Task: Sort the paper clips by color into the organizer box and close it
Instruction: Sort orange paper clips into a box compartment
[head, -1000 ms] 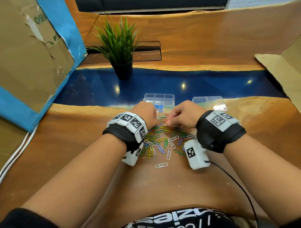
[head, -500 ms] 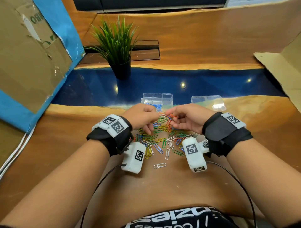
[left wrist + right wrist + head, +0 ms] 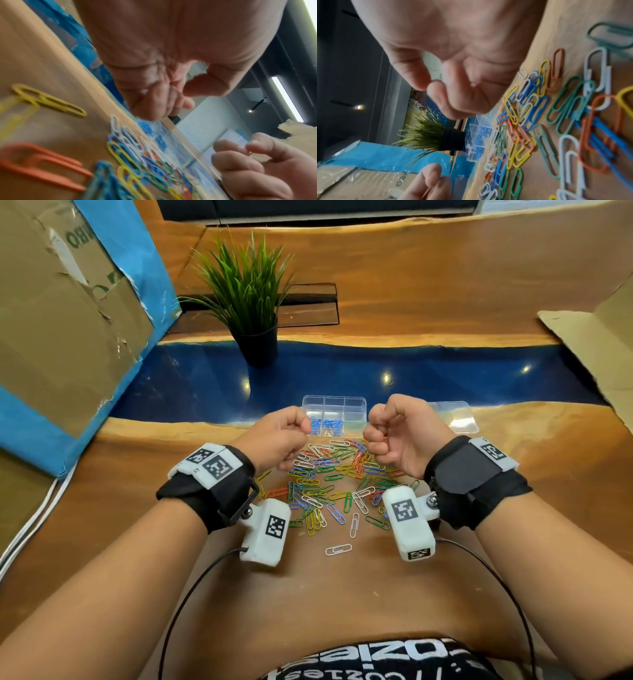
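Over scattered paper clips (image 3: 337, 474), both hands (curled) hover.

Only mirrored, partly cut-off letters show on the cardboard box (image 3: 68, 313) and shirt (image 3: 370, 659).

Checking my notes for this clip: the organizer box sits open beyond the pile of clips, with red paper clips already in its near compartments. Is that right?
One detail is off. The clips in the near compartments of the organizer box are blue paper clips, not red; the head view shows it. The box is open, beyond the pile of clips, with its lid lying to the right.
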A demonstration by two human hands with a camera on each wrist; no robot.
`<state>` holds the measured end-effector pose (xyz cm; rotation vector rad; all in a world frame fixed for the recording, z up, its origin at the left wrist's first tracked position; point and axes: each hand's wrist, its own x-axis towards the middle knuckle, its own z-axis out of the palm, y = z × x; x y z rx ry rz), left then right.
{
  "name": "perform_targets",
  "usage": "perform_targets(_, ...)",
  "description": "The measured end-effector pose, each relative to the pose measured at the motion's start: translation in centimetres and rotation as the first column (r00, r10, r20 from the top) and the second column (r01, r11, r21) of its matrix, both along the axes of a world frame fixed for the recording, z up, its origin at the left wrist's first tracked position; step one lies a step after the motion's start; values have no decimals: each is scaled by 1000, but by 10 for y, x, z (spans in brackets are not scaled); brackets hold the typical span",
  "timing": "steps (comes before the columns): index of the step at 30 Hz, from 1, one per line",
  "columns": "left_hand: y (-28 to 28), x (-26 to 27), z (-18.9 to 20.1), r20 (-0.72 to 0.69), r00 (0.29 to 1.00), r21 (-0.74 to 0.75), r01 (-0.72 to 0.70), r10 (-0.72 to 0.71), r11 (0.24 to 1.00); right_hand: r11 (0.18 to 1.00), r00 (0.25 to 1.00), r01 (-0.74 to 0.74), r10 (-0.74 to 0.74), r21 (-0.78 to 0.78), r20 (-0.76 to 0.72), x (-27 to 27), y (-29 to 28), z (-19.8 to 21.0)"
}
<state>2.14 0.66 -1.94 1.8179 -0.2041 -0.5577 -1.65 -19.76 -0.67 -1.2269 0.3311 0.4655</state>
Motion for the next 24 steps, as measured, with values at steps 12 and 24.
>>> perform_targets(12,35,-13,5,85,906,828,168,-415,535,176,842,-208,533,-962,-84,-2,12,-4)
perform_targets(24,31,-14,8,93,867,864,174,-490,473,-61,761,-157,628,-986,-160,-6,20,-2)
